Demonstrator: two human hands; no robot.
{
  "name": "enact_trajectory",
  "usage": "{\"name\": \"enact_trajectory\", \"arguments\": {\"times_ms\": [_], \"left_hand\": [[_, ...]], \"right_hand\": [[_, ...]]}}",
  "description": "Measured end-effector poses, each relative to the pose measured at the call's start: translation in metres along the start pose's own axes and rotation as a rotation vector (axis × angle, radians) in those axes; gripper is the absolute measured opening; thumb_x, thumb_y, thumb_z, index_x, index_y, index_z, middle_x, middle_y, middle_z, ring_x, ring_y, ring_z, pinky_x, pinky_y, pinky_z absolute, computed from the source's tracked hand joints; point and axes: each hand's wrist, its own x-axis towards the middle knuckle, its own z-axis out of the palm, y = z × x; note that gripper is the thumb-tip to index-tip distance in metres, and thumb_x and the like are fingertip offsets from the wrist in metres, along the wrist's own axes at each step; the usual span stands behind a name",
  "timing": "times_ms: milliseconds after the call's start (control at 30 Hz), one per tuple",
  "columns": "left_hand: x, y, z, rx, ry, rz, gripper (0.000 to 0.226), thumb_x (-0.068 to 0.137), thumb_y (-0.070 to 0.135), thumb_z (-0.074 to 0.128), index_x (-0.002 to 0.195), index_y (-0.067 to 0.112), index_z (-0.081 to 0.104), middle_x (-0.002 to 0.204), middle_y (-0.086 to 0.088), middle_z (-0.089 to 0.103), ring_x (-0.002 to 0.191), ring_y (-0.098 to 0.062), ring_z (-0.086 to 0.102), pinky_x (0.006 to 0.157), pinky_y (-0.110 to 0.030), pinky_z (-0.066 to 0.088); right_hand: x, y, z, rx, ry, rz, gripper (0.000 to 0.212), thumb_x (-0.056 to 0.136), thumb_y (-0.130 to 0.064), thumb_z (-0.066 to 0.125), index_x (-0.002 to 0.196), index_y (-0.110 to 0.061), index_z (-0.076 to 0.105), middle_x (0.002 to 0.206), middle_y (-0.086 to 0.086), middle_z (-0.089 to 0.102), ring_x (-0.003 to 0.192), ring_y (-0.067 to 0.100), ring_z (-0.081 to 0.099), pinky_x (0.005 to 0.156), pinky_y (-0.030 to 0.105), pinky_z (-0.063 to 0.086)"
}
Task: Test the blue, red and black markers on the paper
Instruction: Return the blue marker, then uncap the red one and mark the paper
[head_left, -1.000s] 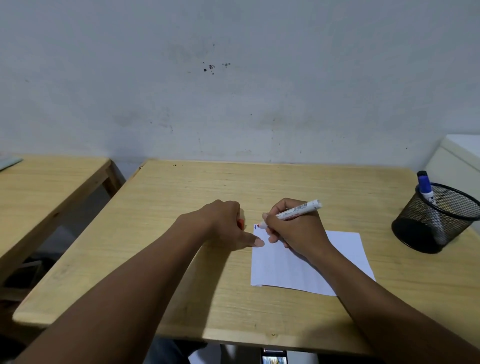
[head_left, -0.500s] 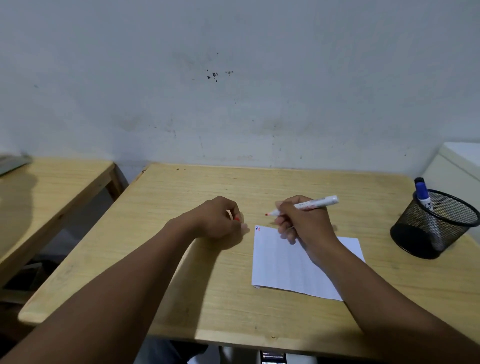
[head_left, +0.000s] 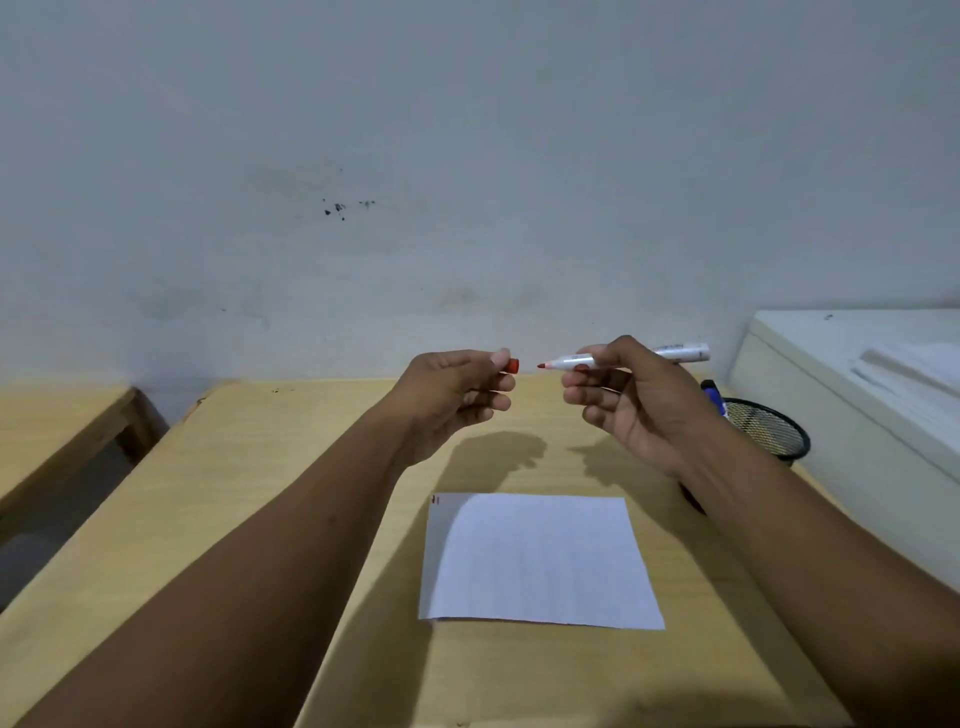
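A white sheet of paper (head_left: 537, 561) lies on the wooden table (head_left: 260, 493), with small blue and red marks at its top-left corner (head_left: 436, 500). Above the table, my right hand (head_left: 634, 405) holds the uncapped red marker (head_left: 571, 361) level, its red tip pointing left. My left hand (head_left: 457, 395) pinches the red cap (head_left: 512, 366), its open end facing the tip a short gap away. A blue marker (head_left: 717, 397) stands in the black mesh pen holder (head_left: 769, 428) at the right, partly hidden by my right forearm. I cannot make out the black marker.
A second wooden table (head_left: 57, 431) stands at the left across a gap. A white cabinet (head_left: 857, 379) sits right of the pen holder. A pale wall (head_left: 467, 182) rises directly behind the table.
Both hands have lifted off the table and paper. The marker has turned level, and the cap and tip now face each other in the air. The camera has tilted.
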Motion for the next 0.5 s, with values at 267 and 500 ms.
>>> {"name": "enact_trajectory", "arguments": {"times_ms": [267,500], "left_hand": [[0.015,-0.012,0.049,-0.071,-0.082,0.0,0.018,0.092,0.026,0.073,0.096,0.009,0.079,0.081,-0.003,0.072,0.069,-0.015,0.068,0.069,-0.025,0.053],[0.022,-0.012,0.072,-0.139,-0.039,0.041,0.029,0.093,0.02,0.073,0.109,-0.005,0.072,0.063,0.0,0.065,0.057,-0.012,0.065,0.066,-0.024,0.053]], "right_hand": [[-0.001,-0.001,-0.02,0.02,0.021,-0.045,0.008,0.093,-0.012,0.062,0.093,-0.007,0.068,0.072,0.01,0.076,0.056,0.016,0.073,0.049,0.022,0.052],[-0.003,-0.007,-0.032,0.032,-0.034,-0.1,0.007,0.097,-0.012,0.064,0.091,-0.01,0.066,0.076,0.01,0.077,0.064,0.017,0.076,0.053,0.023,0.055]]}}
